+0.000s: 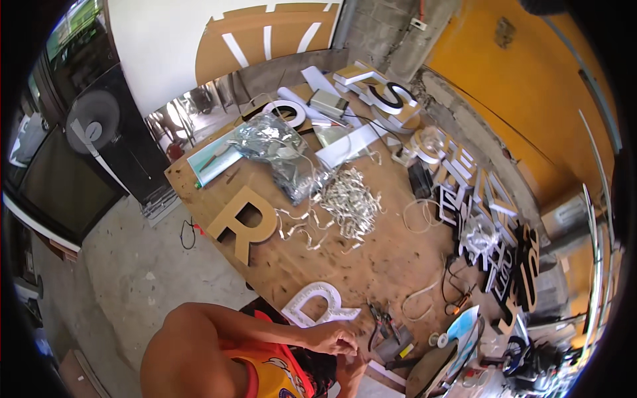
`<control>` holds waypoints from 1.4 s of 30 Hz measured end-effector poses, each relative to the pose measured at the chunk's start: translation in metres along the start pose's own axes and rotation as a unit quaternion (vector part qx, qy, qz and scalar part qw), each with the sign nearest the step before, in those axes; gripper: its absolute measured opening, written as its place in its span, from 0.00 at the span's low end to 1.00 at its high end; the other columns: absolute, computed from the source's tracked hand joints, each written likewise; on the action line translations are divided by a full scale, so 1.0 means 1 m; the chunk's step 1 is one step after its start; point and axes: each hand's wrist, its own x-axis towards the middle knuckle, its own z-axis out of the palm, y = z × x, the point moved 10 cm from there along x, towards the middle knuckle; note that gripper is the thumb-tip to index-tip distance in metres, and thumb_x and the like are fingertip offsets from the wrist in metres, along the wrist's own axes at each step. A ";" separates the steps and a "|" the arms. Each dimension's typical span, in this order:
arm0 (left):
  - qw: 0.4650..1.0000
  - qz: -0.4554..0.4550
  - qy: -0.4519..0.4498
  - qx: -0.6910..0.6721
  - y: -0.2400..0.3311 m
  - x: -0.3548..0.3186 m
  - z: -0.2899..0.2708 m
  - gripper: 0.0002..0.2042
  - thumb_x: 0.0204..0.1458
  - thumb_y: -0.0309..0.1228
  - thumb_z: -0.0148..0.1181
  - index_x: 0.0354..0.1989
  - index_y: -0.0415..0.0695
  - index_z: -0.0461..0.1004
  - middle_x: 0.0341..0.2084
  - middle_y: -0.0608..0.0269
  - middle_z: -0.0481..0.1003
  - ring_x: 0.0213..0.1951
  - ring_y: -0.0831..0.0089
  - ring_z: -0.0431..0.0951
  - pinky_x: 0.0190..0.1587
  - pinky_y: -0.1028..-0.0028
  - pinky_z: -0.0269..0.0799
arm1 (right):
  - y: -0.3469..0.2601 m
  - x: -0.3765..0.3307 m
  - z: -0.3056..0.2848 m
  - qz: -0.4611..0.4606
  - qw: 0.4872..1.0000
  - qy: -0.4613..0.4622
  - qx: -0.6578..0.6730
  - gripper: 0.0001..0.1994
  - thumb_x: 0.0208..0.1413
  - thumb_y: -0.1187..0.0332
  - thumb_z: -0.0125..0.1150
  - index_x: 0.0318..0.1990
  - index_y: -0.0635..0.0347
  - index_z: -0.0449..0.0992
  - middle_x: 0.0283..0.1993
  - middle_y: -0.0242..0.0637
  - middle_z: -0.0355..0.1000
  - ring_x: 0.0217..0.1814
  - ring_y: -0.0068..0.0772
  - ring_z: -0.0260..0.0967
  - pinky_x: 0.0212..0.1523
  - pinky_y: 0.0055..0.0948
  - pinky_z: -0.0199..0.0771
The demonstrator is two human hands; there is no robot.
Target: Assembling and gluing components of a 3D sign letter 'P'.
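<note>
My left hand (332,339) is at the near edge of the table, its fingers curled together in a pinch. Close below it is my right hand (350,370), also closed, its fingertips near the left ones. Whatever they hold is too small to make out. Just beyond the left hand lies a white channel letter R (300,312) with small dots along its inside. To the right of both hands lie pliers (379,324) with dark and red handles. Farther off, a brown-faced letter R (267,224) rests beside a tangled pile of white LED modules (350,204).
The wooden table (391,265) also bears a clear plastic bag (269,142), a metal power supply (328,104) and several more sign letters (391,99) along its back and right. An orange-handled tool (460,304) lies at right. A fan (94,126) stands left.
</note>
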 end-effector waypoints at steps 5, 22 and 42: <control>0.994 -0.018 -0.009 -0.103 0.008 -0.012 -0.060 0.08 0.56 0.32 0.66 0.38 0.41 0.80 0.28 0.55 0.80 0.35 0.60 0.82 0.37 0.65 0.75 | -0.012 0.011 0.043 0.211 0.971 -0.080 -0.076 0.16 0.59 0.74 0.60 0.55 0.63 0.77 0.52 0.42 0.79 0.54 0.37 0.75 0.56 0.34 0.73; 0.973 -0.078 0.216 0.028 -0.008 -0.004 -0.172 0.07 0.61 0.30 0.58 0.43 0.41 0.73 0.29 0.49 0.79 0.33 0.51 0.81 0.35 0.61 0.75 | -0.036 0.187 0.108 -0.156 0.939 -0.305 0.033 0.12 0.47 0.81 0.66 0.41 0.65 0.79 0.40 0.50 0.78 0.42 0.48 0.79 0.43 0.36 0.76; 0.931 0.019 0.244 0.270 0.069 -0.134 -0.337 0.04 0.56 0.22 0.58 0.30 0.39 0.70 0.27 0.53 0.75 0.24 0.56 0.74 0.25 0.63 0.68 | -0.190 0.177 0.244 -0.256 0.937 -0.144 0.191 0.14 0.53 0.72 0.65 0.47 0.64 0.75 0.43 0.51 0.78 0.46 0.57 0.76 0.43 0.47 0.77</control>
